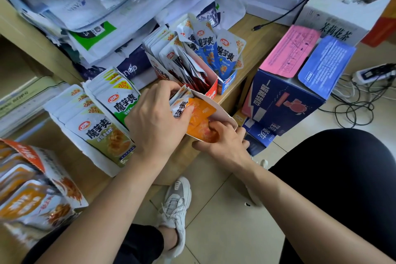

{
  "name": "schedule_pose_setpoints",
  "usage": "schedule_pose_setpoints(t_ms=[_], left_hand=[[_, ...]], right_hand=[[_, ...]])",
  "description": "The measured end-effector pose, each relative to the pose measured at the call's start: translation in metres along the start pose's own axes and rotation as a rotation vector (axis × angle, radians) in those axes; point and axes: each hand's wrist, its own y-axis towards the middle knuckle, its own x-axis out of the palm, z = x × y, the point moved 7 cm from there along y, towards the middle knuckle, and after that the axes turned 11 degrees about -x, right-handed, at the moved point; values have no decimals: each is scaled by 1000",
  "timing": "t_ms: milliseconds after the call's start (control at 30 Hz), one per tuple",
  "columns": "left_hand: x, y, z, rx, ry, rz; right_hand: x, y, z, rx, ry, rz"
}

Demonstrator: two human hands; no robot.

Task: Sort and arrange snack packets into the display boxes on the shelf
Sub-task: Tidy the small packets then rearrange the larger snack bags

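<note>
At the shelf (257, 45), "魔芋爽" packets (181, 106) in left hand (154, 120) grip

pale tiled floor (225, 210). light wooden shelf (259, 34) heaped with papers (96, 6). beside it a navy carton (285, 100), then power strip (372, 74) amid tangled cables (353, 111).

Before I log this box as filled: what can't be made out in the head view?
- Count of orange packets in the display box: head view, covered by the left hand and right hand.
- Orange box at lower left: head view, cut off by the frame edge and blurred.
- Lower print of the red-box packets: head view, hidden behind the box wall.
</note>
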Motion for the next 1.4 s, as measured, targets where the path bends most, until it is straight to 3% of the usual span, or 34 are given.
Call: schedule_pose_setpoints(t_ms=[100, 167, 300, 467, 700, 800, 900, 1033, 1400], left_hand=[[0, 3, 0, -12, 45, -1], [1, 4, 6, 28, 80, -1], [4, 5, 14, 106, 58, -44], [4, 18, -15, 10, -84, -150], [19, 52, -46, -137, -39, -185], [24, 58, -46, -113, 26, -193], [22, 54, -41, -98, -136, -293], [-7, 48, -44, -77, -268, -170], [-22, 34, -39, -262, -545, -91]], right_hand=[[-3, -8, 3, 50, 280, -85], [-7, -6, 7, 62, 328, -54], [-18, 11, 9, -46, -84, 115], [-29, 13, -5, -166, -106, 198], [-32, 12, -66, -394, -530, 288], [-28, 23, -79, -370, -377, 214], [-30, 35, -81, -332, -332, 161], [-35, 40, -81, -335, -185, 75], [-44, 33, -81, -63, 406, 195]])
